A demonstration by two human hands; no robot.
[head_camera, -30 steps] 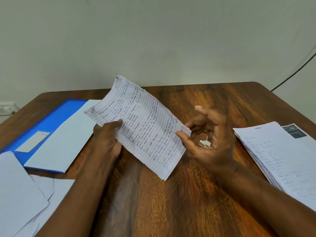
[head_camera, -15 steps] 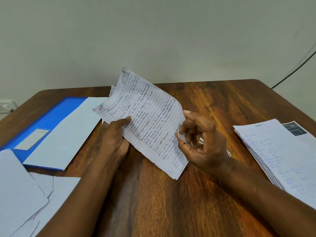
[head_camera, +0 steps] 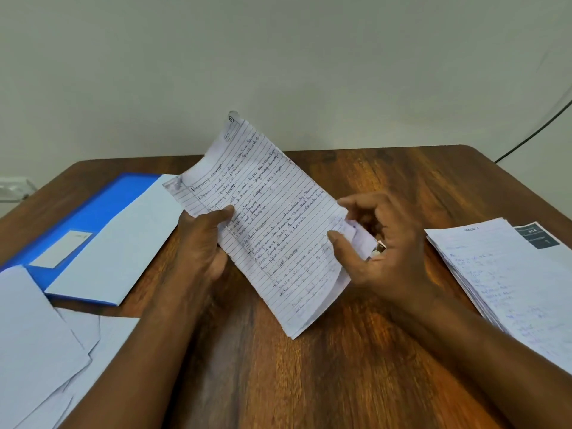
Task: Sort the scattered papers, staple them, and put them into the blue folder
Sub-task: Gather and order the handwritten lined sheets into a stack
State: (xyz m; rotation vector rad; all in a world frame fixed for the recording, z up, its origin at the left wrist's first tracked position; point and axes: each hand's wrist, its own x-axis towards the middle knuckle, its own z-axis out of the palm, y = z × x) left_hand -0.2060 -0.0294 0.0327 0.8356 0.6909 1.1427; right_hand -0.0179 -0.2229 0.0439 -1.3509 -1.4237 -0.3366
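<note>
Gripping lined pages (head_camera: 266,224) by left hand (head_camera: 204,243), right hand (head_camera: 380,252) pinching their edge, above table (head_camera: 309,382)

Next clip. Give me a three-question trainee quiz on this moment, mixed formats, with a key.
1. True or false: the left hand holds the handwritten sheets lifted off the table.
2. The blue folder lies to the person's: A) left B) right C) in the lap.
3. Fill in: the right hand has its grip on the sheets' ___ edge.

Key: 1 true; 2 A; 3 right.
</note>
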